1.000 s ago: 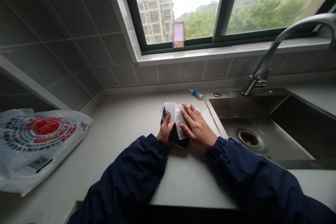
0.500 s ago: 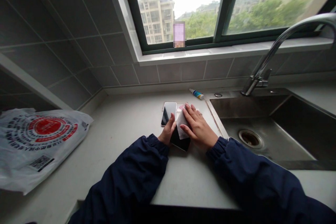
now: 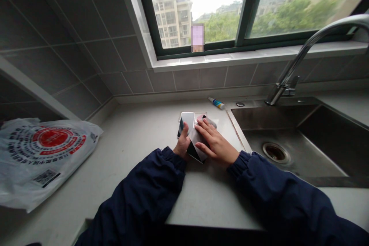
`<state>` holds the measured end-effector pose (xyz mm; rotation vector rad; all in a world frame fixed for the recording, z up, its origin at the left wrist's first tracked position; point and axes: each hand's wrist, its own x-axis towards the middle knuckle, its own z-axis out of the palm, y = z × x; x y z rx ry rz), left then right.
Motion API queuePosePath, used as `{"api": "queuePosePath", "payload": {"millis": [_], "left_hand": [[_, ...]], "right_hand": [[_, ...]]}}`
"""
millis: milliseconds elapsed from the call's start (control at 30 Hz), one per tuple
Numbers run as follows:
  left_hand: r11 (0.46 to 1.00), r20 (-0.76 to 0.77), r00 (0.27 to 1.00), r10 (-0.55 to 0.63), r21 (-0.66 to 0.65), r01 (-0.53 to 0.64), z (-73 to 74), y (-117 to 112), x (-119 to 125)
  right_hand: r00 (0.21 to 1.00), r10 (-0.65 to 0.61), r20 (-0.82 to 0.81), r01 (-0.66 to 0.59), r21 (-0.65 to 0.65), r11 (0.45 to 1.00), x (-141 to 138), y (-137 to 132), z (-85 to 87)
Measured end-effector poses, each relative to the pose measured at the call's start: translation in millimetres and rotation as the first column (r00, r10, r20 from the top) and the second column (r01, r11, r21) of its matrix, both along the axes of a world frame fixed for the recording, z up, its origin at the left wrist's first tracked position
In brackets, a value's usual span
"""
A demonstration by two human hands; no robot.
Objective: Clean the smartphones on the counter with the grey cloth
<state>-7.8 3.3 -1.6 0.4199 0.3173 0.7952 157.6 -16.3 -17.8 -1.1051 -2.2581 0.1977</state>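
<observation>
I see the right hand flat on the cloth, now lower along the black phone; what the left hand grips, I can't tell.

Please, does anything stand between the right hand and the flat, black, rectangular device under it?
Yes: a thin, light-grey cloth lies between the right hand and the flat, black device, covering part of it. Nothing else is visible between them.

Overbright window, dim counter, stretched edges
</observation>
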Motion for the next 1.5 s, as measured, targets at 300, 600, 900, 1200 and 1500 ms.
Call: {"api": "queuePosePath", "payload": {"millis": [300, 600, 900, 1200, 1500], "left_hand": [[0.989, -0.016, 0.994, 0.111, -0.098, -0.112, 3.8, 0.8, -0.8], [0.993, -0.149, 0.988, -0.030, -0.116, 0.012, -2.8, 5.7, -12.0], [0.999, -0.169, 0.985, 0.033, -0.035, -0.039, -3.3, 7.1, -15.7], [0.996, -0.071, 0.997, 0.025, -0.089, -0.031, -13.5, 18.5, -19.6], [0.990, -0.025, 0.998, -0.054, -0.129, 0.050, -10.3, 12.1, -16.2]], "right_hand": [[0.989, 0.142, -0.050, -0.145, -0.070, 0.987, -10.4, -10.1, 1.5], [0.937, 0.315, -0.153, -0.333, -0.107, 0.937, -17.8, -19.7, 6.6], [0.900, 0.394, -0.187, -0.413, -0.075, 0.908, -17.3, -26.6, 20.3], [0.892, 0.420, -0.169, -0.436, -0.073, 0.897, -15.8, -28.8, 22.3], [0.926, 0.360, -0.115, -0.367, -0.044, 0.929, -11.6, -12.7, 8.0]]}}
